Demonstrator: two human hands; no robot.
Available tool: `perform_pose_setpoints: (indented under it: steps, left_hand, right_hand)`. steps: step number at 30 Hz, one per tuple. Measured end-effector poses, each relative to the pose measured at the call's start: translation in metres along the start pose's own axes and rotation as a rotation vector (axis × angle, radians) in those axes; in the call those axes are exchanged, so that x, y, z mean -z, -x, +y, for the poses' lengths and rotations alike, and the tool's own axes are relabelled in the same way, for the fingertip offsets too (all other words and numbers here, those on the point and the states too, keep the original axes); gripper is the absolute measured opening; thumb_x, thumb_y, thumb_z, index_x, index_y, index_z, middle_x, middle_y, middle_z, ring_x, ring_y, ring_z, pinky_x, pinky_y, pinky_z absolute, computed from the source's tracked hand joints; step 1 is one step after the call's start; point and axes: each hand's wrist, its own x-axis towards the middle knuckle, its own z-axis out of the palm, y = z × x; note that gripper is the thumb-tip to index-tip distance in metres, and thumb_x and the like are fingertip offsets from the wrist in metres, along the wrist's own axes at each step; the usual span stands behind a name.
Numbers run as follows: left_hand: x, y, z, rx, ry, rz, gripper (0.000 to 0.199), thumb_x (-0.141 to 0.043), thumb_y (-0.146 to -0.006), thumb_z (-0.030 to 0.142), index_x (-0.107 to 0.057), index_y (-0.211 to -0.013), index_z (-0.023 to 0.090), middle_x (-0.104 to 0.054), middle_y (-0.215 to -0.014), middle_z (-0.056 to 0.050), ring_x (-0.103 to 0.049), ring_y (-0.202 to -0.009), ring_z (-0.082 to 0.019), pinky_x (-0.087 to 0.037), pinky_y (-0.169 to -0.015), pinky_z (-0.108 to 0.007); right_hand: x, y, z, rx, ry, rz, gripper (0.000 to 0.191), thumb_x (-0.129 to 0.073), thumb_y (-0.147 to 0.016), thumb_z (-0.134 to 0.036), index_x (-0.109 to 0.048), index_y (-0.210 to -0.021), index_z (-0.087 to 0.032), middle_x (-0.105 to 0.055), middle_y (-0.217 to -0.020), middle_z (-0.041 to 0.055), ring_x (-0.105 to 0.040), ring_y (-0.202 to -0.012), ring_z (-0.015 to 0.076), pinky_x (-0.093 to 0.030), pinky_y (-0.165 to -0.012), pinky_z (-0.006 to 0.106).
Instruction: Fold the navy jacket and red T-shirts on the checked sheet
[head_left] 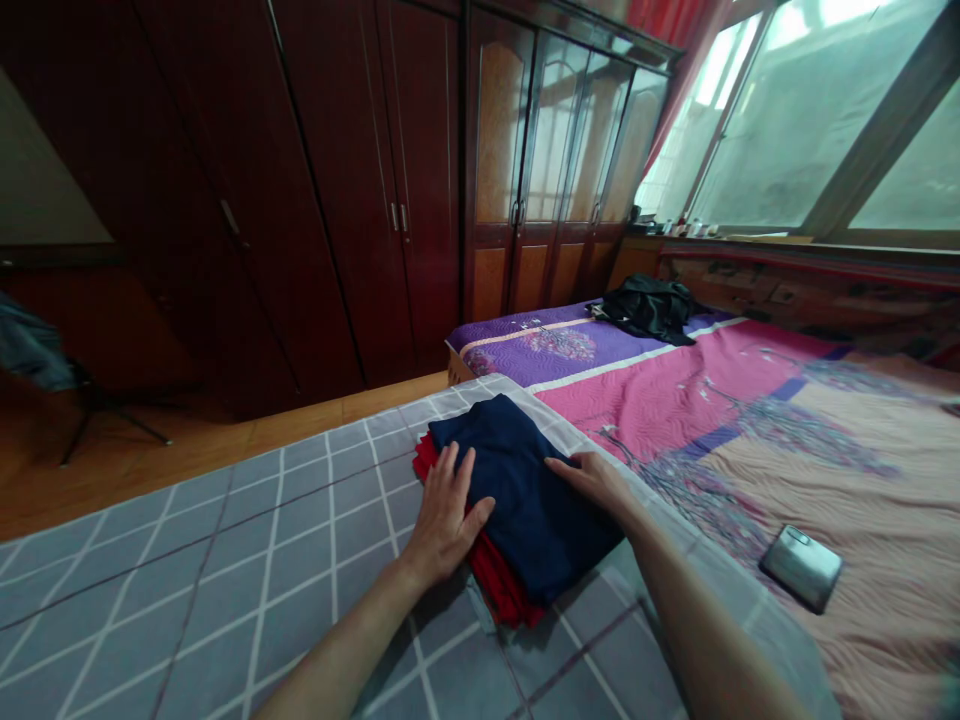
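Navy folded garment (pixel 536 500) sat on top of red folded cloth (pixel 506 585), with a sliver of pale grey fabric (pixel 480 605) under that at the near edge, whole stack on the grey checked cover (pixel 300 560), close to its right edge. Left hand (pixel 445 515) lay over the stack's left side, grip apart: fingers spread, thumb off to the right on the navy, nothing pinched. Right hand (pixel 598 482) was at the right side, fingertips on the navy; its underside was hidden, so couldn't tell if that grip was closed on an edge or just resting. Main risk, my read: layer slip. Edges weren't flush, red stuck out left and near, so a sideways push on the top alone could have slid navy off red. Lifting with only the navy held would likely have left the lower layers behind or fanned them out. Uneven inward pressure could have rucked the navy or opened its folds, since loose fabric buckles easily. Drift to the right could have put a corner over onto the patterned bedspread (pixel 660 400). Phone (pixel 802 567) lay there, well apart from the stack, so low snag risk.
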Motion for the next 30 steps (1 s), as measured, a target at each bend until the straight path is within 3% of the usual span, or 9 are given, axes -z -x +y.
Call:
perform_pose_setpoints:
  steps: [2, 4, 6, 8, 11, 17, 22, 26, 30]
  left_hand:
    - [0.006, 0.007, 0.004, 0.300, 0.314, 0.151, 0.056, -0.045, -0.089, 0.044, -0.037, -0.138, 0.018, -0.029, -0.151, -0.012, -0.026, -0.138, -0.025, -0.030, -0.108, -0.043]
    - [0.014, 0.015, 0.012, 0.597, 0.663, 0.198, 0.048, -0.046, -0.088, 0.047, -0.047, -0.128, 0.021, -0.046, -0.139, -0.010, -0.045, -0.126, -0.023, -0.045, -0.092, -0.035]
    - [0.022, 0.025, 0.022, 0.769, 0.972, 0.151, 0.040, -0.054, -0.083, 0.048, -0.055, -0.114, 0.022, -0.061, -0.120, -0.006, -0.061, -0.102, -0.018, -0.049, -0.072, -0.026]
    - [0.025, 0.032, 0.031, 0.847, 1.176, 0.116, 0.035, -0.063, -0.078, 0.044, -0.057, -0.103, 0.020, -0.067, -0.100, -0.003, -0.064, -0.080, -0.013, -0.046, -0.061, -0.021]
    - [0.022, 0.035, 0.039, 0.903, 1.270, 0.096, 0.034, -0.068, -0.074, 0.042, -0.058, -0.094, 0.017, -0.068, -0.079, -0.001, -0.061, -0.062, -0.011, -0.043, -0.057, -0.021]
    - [0.020, 0.029, 0.041, 0.910, 1.270, 0.015, 0.036, -0.072, -0.069, 0.048, -0.060, -0.078, 0.015, -0.065, -0.060, 0.001, -0.056, -0.048, -0.011, -0.037, -0.046, -0.021]
    - [0.027, 0.029, 0.052, 0.770, 1.295, -0.075, 0.039, -0.075, -0.070, 0.037, -0.063, -0.099, 0.014, -0.072, -0.087, -0.004, -0.066, -0.072, -0.015, -0.049, -0.066, -0.024]
    - [0.021, 0.032, 0.052, 0.721, 1.322, -0.070, 0.057, -0.076, -0.071, 0.040, -0.053, -0.118, 0.018, -0.066, -0.116, -0.009, -0.064, -0.099, -0.022, -0.051, -0.081, -0.031]
    - [0.013, 0.033, 0.051, 0.776, 1.321, -0.080, 0.063, -0.073, -0.074, 0.045, -0.047, -0.125, 0.020, -0.065, -0.116, -0.011, -0.065, -0.098, -0.026, -0.054, -0.077, -0.038]
  right_hand:
    - [0.000, 0.000, 0.000, -0.006, -0.043, -0.022, 0.046, -0.055, -0.076, -0.062, -0.065, -0.066, -0.018, -0.059, -0.054, 0.0034, -0.058, -0.056, 0.0186, -0.033, -0.047, 0.025]
    - [0.000, -0.001, 0.001, -0.011, -0.084, -0.045, 0.047, -0.056, -0.075, -0.063, -0.063, -0.063, -0.018, -0.060, -0.055, 0.0038, -0.056, -0.053, 0.0174, -0.031, -0.044, 0.025]
    - [-0.001, -0.003, 0.003, -0.016, -0.123, -0.068, 0.048, -0.057, -0.074, -0.063, -0.061, -0.061, -0.018, -0.060, -0.055, 0.0036, -0.054, -0.050, 0.0159, -0.028, -0.042, 0.024]
    - [-0.002, -0.005, 0.005, -0.023, -0.160, -0.090, 0.048, -0.059, -0.072, -0.064, -0.059, -0.060, -0.017, -0.059, -0.053, 0.0027, -0.053, -0.048, 0.0146, -0.026, -0.040, 0.023]
    - [-0.003, -0.005, 0.006, -0.043, -0.225, -0.135, 0.047, -0.060, -0.072, -0.063, -0.059, -0.063, -0.017, -0.061, -0.055, 0.0026, -0.054, -0.048, 0.0141, -0.030, -0.040, 0.023]
    - [0.009, 0.005, 0.003, -0.069, -0.436, -0.328, 0.043, -0.063, -0.073, -0.060, -0.061, -0.082, -0.018, -0.071, -0.076, 0.0072, -0.065, -0.060, 0.0180, -0.048, -0.050, 0.025]
    - [0.021, 0.009, 0.008, -0.082, -0.779, -0.538, 0.038, -0.074, -0.069, -0.042, -0.061, -0.097, -0.019, -0.072, -0.092, 0.0071, -0.068, -0.075, 0.0191, -0.055, -0.067, 0.028]
    - [0.022, 0.006, 0.012, -0.083, -0.786, -0.544, 0.036, -0.069, -0.073, -0.039, -0.062, -0.102, -0.018, -0.072, -0.097, 0.0084, -0.069, -0.077, 0.0200, -0.056, -0.069, 0.029]
    - [0.015, 0.005, 0.010, -0.128, -0.885, -0.565, 0.035, -0.061, -0.079, -0.040, -0.064, -0.105, -0.016, -0.071, -0.104, 0.0097, -0.068, -0.092, 0.0241, -0.054, -0.083, 0.034]
